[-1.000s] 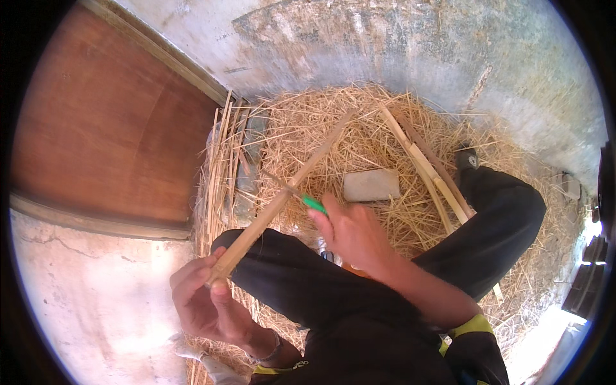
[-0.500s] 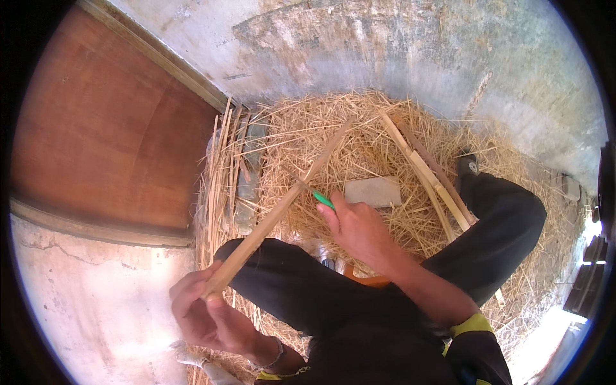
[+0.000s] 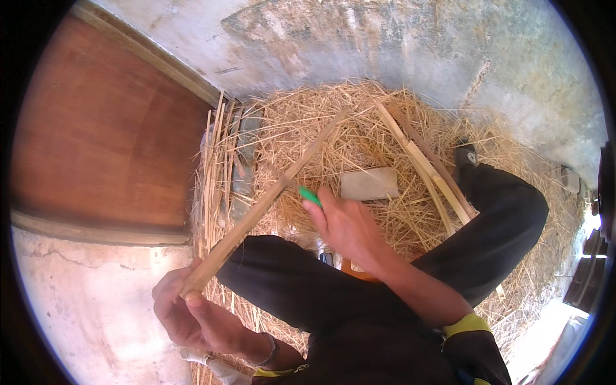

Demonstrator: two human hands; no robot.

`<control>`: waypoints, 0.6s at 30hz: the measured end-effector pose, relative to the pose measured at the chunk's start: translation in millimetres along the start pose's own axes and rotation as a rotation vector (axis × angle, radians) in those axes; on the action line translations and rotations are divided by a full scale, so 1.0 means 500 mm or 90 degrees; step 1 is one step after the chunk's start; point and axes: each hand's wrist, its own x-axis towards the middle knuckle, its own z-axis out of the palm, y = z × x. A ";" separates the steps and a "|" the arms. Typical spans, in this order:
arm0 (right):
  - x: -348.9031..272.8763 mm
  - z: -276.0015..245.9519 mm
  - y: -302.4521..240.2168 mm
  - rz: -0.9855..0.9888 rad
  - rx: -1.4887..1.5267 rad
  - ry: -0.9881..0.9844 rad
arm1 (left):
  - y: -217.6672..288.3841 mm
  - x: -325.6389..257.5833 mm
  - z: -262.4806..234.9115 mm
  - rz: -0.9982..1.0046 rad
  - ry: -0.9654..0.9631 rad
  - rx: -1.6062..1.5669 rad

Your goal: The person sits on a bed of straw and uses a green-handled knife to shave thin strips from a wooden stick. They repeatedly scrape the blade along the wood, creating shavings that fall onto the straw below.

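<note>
My left hand (image 3: 199, 321) is closed around the lower end of a long bamboo strip (image 3: 253, 215), fingers behind it and thumb at the front. The strip slants up and away to the right over the shavings. Gripped in my right hand (image 3: 351, 232) is a knife with a green handle (image 3: 310, 196). Its blade lies at the strip's right edge, partway along, and is hard to make out. My right forearm passes over my lap.
Thin bamboo shavings (image 3: 289, 128) cover the floor. A rectangular grey block (image 3: 369, 184) lies ahead of my right hand. Split bamboo pieces (image 3: 427, 168) rest near my right leg. Long thin strips (image 3: 215, 173) stand by the brown door (image 3: 109, 135). A stained wall (image 3: 398, 51) rises behind.
The bamboo strip and my left hand have shifted toward the lower left. My right hand with the knife has moved a little left and up.
</note>
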 end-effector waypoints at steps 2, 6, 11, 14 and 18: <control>0.017 0.021 0.037 0.038 -0.025 0.019 | -0.003 0.004 0.001 -0.004 -0.006 0.015; 0.041 0.021 0.043 0.055 -0.026 0.004 | -0.023 0.005 -0.033 -0.031 -0.037 -0.030; 0.063 0.082 0.091 0.142 0.026 0.001 | -0.026 0.002 -0.032 -0.073 -0.040 -0.042; 0.099 0.124 0.221 0.255 -0.028 0.023 | -0.030 0.008 -0.043 -0.063 -0.052 -0.034; 0.060 0.084 0.176 0.312 -0.046 -0.067 | -0.027 0.004 -0.036 -0.065 -0.052 -0.061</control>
